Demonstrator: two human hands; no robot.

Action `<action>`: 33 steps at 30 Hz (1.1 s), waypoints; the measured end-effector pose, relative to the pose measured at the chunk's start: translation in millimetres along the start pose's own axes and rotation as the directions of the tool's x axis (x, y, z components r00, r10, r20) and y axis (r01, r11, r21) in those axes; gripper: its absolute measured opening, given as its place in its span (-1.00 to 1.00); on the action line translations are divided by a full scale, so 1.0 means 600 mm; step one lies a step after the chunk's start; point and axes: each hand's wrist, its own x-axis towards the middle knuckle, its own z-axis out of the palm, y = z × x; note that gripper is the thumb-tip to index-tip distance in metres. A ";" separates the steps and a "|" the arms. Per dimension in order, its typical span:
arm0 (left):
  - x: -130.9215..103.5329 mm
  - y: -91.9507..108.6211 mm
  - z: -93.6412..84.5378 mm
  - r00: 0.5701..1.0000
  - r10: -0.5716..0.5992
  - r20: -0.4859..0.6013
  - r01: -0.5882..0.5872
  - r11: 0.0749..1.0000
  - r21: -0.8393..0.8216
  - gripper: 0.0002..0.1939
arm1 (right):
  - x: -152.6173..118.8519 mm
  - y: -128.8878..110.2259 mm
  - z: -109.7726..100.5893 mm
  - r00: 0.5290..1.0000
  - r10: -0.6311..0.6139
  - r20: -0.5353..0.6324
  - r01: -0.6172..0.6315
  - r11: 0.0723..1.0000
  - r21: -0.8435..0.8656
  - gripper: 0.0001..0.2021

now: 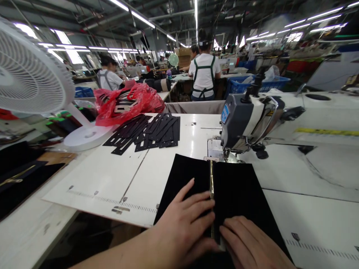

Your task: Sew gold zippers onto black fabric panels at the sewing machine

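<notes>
Black panel (235, 190) flat on bench (103, 175), far edge at sewing machine (238, 119). Looks light, soft, likely easily creased; gold zipper (211, 177) probably stiffer. Left hand (182, 228): fingers spread over zipper. Right hand (248, 237): fingers together, clamping cannot tell. Best hold: side edges.

Bare left forearm (126, 249), slender ungloved left fingers (198, 198) and right fingers (235, 228), blurred nails apparently plain
</notes>
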 end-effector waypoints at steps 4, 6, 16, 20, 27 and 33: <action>-0.031 0.034 0.021 0.983 0.069 -0.168 -0.071 0.997 -0.005 -0.81 | 0.005 0.002 -0.006 0.999 0.012 0.044 -0.014 0.999 0.041 -0.62; -0.039 0.035 0.029 0.983 0.047 -0.178 -0.052 0.998 -0.023 -0.79 | 0.008 0.004 -0.007 1.000 -0.011 0.028 0.011 1.000 0.017 -0.62; -0.047 0.026 0.045 0.968 0.086 -0.238 -0.085 0.996 0.015 -0.78 | 0.023 0.021 -0.010 0.986 -0.164 -0.004 0.164 0.983 0.083 -0.58; -0.044 0.023 0.047 0.962 0.089 -0.257 -0.082 0.996 0.039 -0.83 | 0.016 0.031 -0.006 0.976 -0.216 -0.010 0.214 0.960 0.180 -0.56; -0.041 0.022 0.048 0.953 0.090 -0.290 -0.073 0.995 0.069 -0.84 | 0.003 0.042 0.000 0.959 -0.285 -0.014 0.281 0.938 0.201 -0.56; -0.043 0.025 0.044 0.967 0.079 -0.241 -0.068 0.996 0.053 -0.83 | 0.010 0.038 -0.005 0.945 -0.324 0.031 0.319 0.941 0.109 -0.60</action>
